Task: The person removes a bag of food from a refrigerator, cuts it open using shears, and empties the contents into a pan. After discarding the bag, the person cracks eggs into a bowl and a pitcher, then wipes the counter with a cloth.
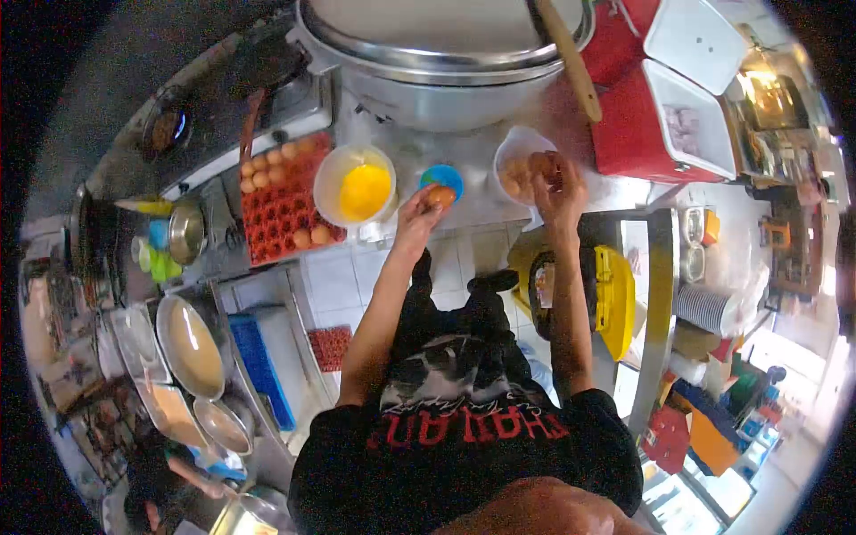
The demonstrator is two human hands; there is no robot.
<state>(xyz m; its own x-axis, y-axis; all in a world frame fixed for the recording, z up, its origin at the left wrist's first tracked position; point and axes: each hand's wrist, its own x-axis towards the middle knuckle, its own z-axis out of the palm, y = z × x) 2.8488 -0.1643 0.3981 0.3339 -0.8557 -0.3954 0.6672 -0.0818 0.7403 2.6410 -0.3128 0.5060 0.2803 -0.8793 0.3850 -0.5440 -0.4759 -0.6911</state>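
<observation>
So I'm standing here watching the person's left hand (418, 223), and it's got a smooth brown-shelled egg (439, 198) right by the near rim of a small round blue plastic cup (457, 185). Thumb and fingers pinch the egg between them; can't tell if the shell's cracked. The right hand (561, 193) is over a white plastic container (514, 141) with brown shells in it, fingers curled, but it's blurry and I can't tell if they're pinching a shell.

Handling-wise, I'd guess the egg is light, stiff but super brittle, and slippery if any white gets on it. I'd grip it around the wide middle with soft finger pads, no squeezing at 1 spot.

Around it: a round white plastic tub (323, 203) of bright yellow egg sits just left of the cup, and past that there's a square red egg tray (272, 214) with brown eggs at 2 ends and bare pockets between. The big silver metal pot (428, 101) blocks reaching farther back, with a long wooden paddle (575, 71) poking out over its rim. The open red-and-white cooler (624, 134) crowds the right side, so elbow room there looks tight.
</observation>
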